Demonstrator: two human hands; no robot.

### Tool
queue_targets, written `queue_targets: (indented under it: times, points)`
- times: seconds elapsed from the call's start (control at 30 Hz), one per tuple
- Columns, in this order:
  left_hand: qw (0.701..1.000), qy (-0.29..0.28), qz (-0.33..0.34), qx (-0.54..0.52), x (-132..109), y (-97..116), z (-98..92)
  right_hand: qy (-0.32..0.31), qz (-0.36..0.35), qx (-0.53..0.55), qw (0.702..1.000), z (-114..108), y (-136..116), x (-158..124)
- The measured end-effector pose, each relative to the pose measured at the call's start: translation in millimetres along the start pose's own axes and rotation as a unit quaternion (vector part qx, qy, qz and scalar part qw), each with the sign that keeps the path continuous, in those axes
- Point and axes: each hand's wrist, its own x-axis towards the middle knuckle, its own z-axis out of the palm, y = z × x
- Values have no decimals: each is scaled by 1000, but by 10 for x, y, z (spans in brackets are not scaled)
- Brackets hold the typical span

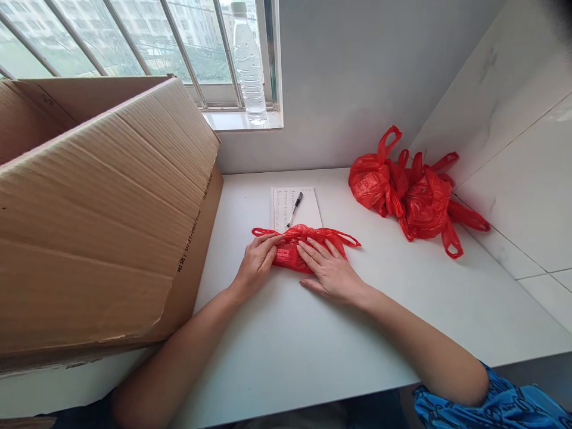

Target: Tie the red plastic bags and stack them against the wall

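Note:
A knotted red plastic bag (290,257) lies on the white table, its two handle loops sticking out to left and right. What is inside the bag is hidden. At its left end my left hand (258,260) grips it, fingers over the top and thumb on the near side. My right hand (329,271) rests on the bag's right part with fingers stretched out and spread, pressing from above. Just behind the bag is a sheet of paper (308,208) with printed or written lines, partly covered by it. A black-capped pen (294,208) lies across the paper.
A large open cardboard box (111,226) takes up the left side of the table (268,357). Several tied red plastic bags (424,199) sit at the back right by the tiled wall. A clear water bottle (250,65) stands on the sill of a barred window.

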Motion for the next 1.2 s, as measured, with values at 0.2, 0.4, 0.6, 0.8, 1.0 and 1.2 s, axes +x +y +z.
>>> queue_targets:
  times: [0.2, 0.4, 0.6, 0.8, 1.0, 1.2]
  points:
    - [1000, -15, 18, 17, -14, -3, -27, -17, 20, -31, 999, 24, -55, -4]
    - [998, -28, 27, 51, -21, 7, -23, -27, 23, -38, 999, 11, -77, 2]
    - [997, -29, 34, 65, -17, -9, -14, -35, 29, -36, 998, -4, -86, 12]
    - [996, -26, 42, 71, -20, -10, -4, -14, 22, -24, 999, 29, -88, -1]
    - [996, 47, 72, 19, -18, 16, -30, 25, -2, 14, 1000, -73, -47, 15]
    - [980, 159, 123, 10, -33, 96, -77, 146, 60, 85, 984, -365, 101, 56]
